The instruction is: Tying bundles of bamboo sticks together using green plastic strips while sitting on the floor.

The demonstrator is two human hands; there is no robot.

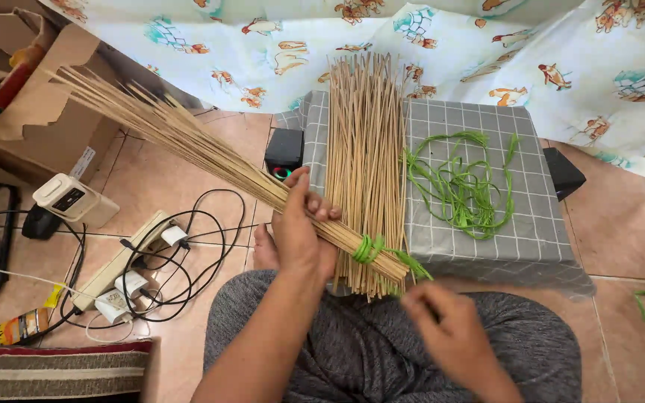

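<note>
Head view: left hand has a tight grip on the tied bundle of thin tan sticks, fanning toward 10 o'clock. Right hand, blurred, grip unclear, hovers by the green string knot. Judging: pull snug, hold steady.

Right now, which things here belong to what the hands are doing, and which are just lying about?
In use: tied stick bundle, left hand, right hand, green tie, loose sticks, green strips.
Lying about: power strip, cardboard box, black speaker.
</note>
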